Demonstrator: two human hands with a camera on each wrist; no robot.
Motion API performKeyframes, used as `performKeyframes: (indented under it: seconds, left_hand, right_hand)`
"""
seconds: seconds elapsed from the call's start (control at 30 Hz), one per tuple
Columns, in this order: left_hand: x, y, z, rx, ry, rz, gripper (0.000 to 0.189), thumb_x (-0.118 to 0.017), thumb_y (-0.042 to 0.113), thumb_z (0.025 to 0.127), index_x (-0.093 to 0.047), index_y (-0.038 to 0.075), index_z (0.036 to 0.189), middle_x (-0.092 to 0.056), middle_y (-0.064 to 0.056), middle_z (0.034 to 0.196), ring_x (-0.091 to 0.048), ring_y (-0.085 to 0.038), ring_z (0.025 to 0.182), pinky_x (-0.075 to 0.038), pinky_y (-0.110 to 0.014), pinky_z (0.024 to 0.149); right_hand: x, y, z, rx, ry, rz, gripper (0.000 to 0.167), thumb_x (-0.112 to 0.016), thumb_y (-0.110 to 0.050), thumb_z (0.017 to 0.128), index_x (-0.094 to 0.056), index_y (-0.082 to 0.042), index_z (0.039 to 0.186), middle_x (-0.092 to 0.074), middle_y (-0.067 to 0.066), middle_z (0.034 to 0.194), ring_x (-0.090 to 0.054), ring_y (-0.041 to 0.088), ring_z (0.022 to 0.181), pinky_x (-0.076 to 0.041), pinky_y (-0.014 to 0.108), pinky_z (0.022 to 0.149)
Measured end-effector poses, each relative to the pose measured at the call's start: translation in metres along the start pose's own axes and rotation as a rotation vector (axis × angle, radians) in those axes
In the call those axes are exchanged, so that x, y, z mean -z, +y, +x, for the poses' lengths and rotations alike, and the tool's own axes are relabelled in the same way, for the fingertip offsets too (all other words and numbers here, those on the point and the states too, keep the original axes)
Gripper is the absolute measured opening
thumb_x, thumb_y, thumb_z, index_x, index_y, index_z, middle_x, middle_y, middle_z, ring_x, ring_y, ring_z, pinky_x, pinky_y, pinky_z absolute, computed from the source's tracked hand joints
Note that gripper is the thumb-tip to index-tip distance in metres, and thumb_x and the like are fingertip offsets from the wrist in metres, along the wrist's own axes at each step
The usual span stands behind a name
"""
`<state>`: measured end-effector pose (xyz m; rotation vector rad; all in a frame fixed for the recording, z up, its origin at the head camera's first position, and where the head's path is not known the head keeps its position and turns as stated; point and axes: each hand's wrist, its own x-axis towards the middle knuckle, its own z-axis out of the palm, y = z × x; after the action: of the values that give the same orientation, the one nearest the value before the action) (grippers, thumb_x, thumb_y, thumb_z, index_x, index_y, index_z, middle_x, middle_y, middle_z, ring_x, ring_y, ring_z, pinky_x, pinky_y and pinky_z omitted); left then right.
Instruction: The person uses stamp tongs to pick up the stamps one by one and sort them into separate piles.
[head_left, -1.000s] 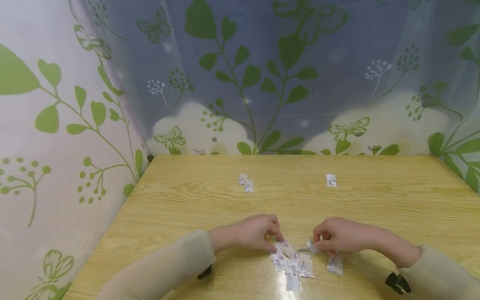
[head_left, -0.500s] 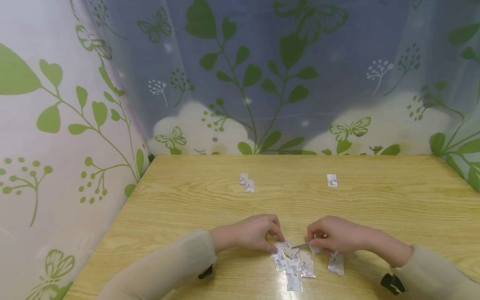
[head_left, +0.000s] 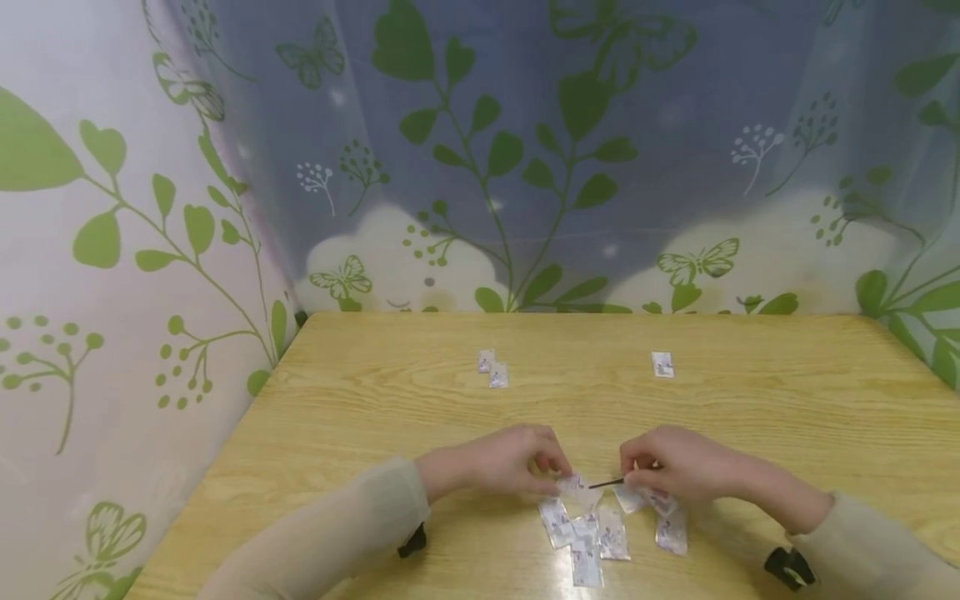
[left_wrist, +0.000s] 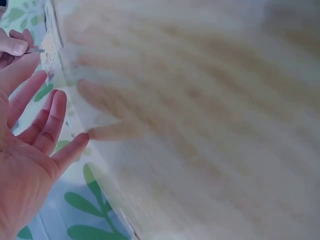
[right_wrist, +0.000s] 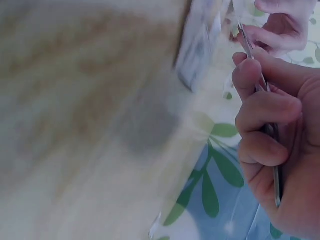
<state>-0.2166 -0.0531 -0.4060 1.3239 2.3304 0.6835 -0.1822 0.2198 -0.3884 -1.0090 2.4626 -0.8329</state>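
Between thumb and fingers, my left hand pinches the edge of a small clear printed packet. In the left wrist view, the other fingers of the left hand are spread. My right hand grips a slim metal tool whose tip overlaps the packet. The right wrist view shows the tool lying along the palm under the curled fingers of the right hand; its exact kind cannot be told. Below the right hand lies another packet, partly covered by the fingers.
Several similar packets lie overlapping in front of the hands, with one packet to the right. Two packets and a single packet lie farther back on the wooden table. A leaf-patterned curtain stands behind.
The right hand has brought the tool leftward until its tip overlaps the packet. The left hand has raised the packet slightly away from the ones below it.
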Motion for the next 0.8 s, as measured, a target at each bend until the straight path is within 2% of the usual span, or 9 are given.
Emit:
performKeyframes:
  seconds: [0.27, 0.53, 0.8]
  left_hand:
    - [0.010, -0.010, 0.018, -0.044, 0.083, 0.067, 0.018, -0.066, 0.010, 0.092, -0.071, 0.010, 0.109, -0.060, 0.004, 0.098, -0.054, -0.002, 0.084, -0.044, -0.014, 0.078]
    - [0.010, -0.019, 0.034, -0.013, 0.062, 0.111, 0.014, -0.068, 0.011, 0.091, -0.073, 0.012, 0.104, -0.062, 0.006, 0.097, -0.055, -0.001, 0.086, -0.044, -0.012, 0.078]
    - [0.009, -0.021, 0.038, 0.010, 0.034, 0.176, 0.009, -0.072, 0.017, 0.088, -0.075, 0.017, 0.097, -0.060, 0.008, 0.098, -0.056, -0.002, 0.088, -0.043, -0.013, 0.079]
  right_hand:
    - [0.016, 0.016, 0.007, 0.033, 0.026, -0.078, 0.014, -0.061, -0.016, 0.096, -0.062, -0.018, 0.082, -0.043, -0.015, 0.053, -0.038, -0.001, 0.047, -0.038, 0.022, 0.051]
    - [0.018, 0.024, 0.019, 0.029, 0.002, -0.139, 0.016, -0.063, -0.015, 0.094, -0.061, -0.020, 0.079, -0.043, -0.017, 0.052, -0.039, -0.001, 0.047, -0.039, 0.023, 0.053]
    - [0.021, 0.027, 0.025, 0.013, 0.020, -0.165, 0.014, -0.063, -0.016, 0.094, -0.061, -0.020, 0.081, -0.049, -0.012, 0.055, -0.042, 0.000, 0.050, -0.038, 0.024, 0.052]
